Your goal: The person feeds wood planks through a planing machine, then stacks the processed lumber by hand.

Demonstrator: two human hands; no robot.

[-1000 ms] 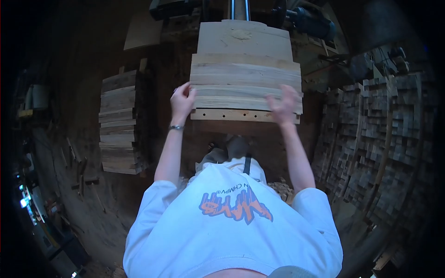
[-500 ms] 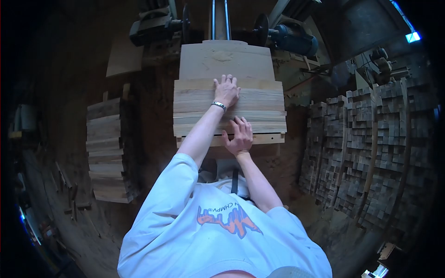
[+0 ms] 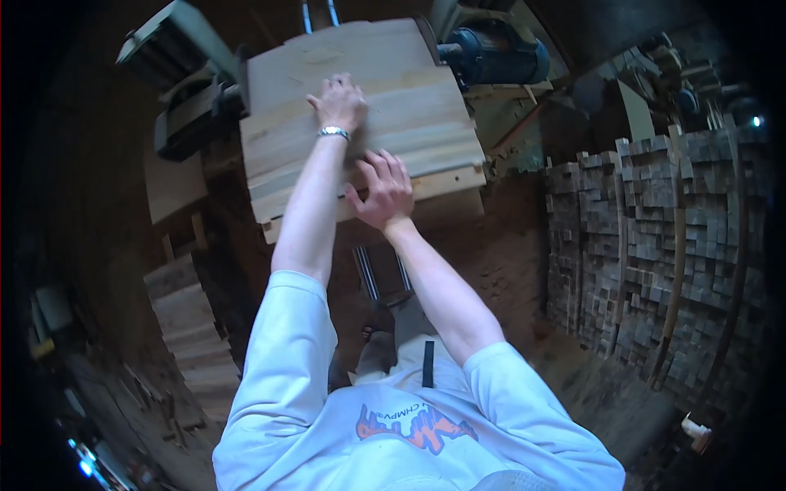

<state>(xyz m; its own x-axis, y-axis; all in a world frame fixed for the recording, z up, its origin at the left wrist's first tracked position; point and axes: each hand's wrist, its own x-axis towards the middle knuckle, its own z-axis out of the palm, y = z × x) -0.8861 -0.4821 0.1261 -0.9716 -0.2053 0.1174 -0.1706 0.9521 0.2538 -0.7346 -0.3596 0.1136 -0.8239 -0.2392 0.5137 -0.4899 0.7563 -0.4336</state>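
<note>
My left hand (image 3: 340,105), with a metal band on the wrist, lies flat with fingers spread on the far part of a row of wooden boards (image 3: 409,131). My right hand (image 3: 383,192) is nearer to me, at the row's near edge, its fingers stretched out over the boards and a wooden strip (image 3: 446,180). The boards lie side by side on a sliding table (image 3: 352,45) with a pale wooden top and some sawdust. Neither hand is wrapped round anything.
A blue motor (image 3: 495,53) stands right of the table and a dark motor (image 3: 196,114) left of it. Metal rails (image 3: 366,274) run beneath. Stacked wood blocks (image 3: 647,237) stand at right, stacked boards (image 3: 192,327) at left.
The table and boards have moved forward between the two motors, both hands moving with them. Rails now show behind the table. The view has turned, so the table appears tilted and further left.
</note>
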